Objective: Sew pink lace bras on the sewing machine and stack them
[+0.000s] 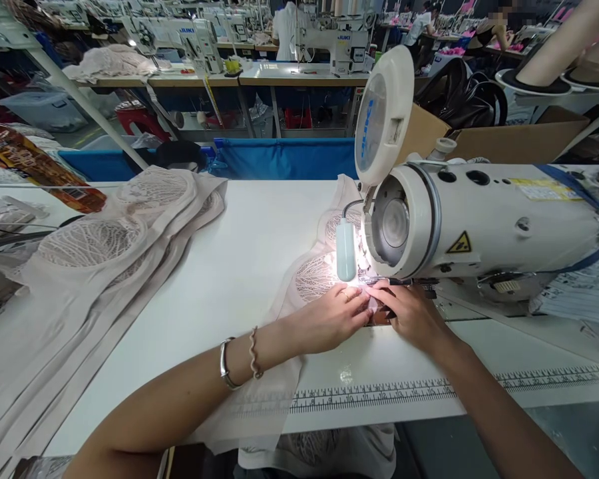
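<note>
A pale lace garment (312, 276) lies under the head of the white sewing machine (484, 219), and its sheer part trails over the table's front edge. My left hand (337, 316), with a ring on one finger, grips the cloth just in front of the needle area. Close beside it, my right hand (409, 316) pinches the same cloth, its fingertips almost meeting the left ones. A small lamp (346, 251) lights the spot brightly. The needle itself is hidden behind the lamp, glare and fingers.
Left on the white table (259, 226) is a stack of similar lace garments (104, 246). A brown snack packet (40, 166) lies behind it. A printed ruler strip (369, 399) runs along the front edge. Farther back stand other sewing machines (349, 46) and several people.
</note>
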`<state>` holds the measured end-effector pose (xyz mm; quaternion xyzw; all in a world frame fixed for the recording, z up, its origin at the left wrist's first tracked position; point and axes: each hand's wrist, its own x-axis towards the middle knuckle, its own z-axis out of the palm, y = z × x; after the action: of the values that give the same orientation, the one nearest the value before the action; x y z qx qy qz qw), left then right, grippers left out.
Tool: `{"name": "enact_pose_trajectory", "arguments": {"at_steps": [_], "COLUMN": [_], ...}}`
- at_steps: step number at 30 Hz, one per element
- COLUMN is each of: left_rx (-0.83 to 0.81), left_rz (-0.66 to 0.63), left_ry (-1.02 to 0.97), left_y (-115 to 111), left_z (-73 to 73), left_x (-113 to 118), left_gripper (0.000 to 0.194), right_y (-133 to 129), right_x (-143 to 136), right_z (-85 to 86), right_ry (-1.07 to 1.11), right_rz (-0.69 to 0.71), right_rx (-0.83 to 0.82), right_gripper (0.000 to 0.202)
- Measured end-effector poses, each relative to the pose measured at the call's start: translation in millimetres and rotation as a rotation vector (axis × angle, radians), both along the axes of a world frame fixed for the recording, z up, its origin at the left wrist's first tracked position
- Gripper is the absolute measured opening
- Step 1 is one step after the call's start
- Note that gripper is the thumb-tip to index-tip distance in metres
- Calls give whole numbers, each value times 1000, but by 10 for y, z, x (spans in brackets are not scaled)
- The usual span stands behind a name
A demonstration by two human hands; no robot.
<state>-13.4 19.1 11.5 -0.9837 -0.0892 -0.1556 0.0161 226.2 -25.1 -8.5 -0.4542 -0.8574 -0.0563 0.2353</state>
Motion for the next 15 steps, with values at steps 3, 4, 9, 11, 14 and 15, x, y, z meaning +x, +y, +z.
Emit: {"name": "enact_pose_trajectory", "arguments": {"at_steps": [3,4,9,11,14,15], "left_rx": [-17,-27,-54,-60,-59,-56], "left_rz": [21,24,36,43,68,73], "left_ry": [-11,-14,-44,-44,-19,-11], "left_y": [28,43,128,149,169,178], "left_z": [-2,-10,-62,-44,27,52], "left_x": [-1,1,1,-7,-24,-30], "left_gripper": [31,31,36,36,33,33], "right_y": [-13,-25,-75,-65,-33,-25], "right_x": [28,42,108,117,120,120], "right_z": [-2,7,64,67,45,34], "right_ry": [18,17,43,52,47,46], "right_rz": [-15,-15,23,59,69,55], "right_rx": [-12,-5,-9,-24,-33,-43], "right_gripper": [54,56,64,62,65,68]}}
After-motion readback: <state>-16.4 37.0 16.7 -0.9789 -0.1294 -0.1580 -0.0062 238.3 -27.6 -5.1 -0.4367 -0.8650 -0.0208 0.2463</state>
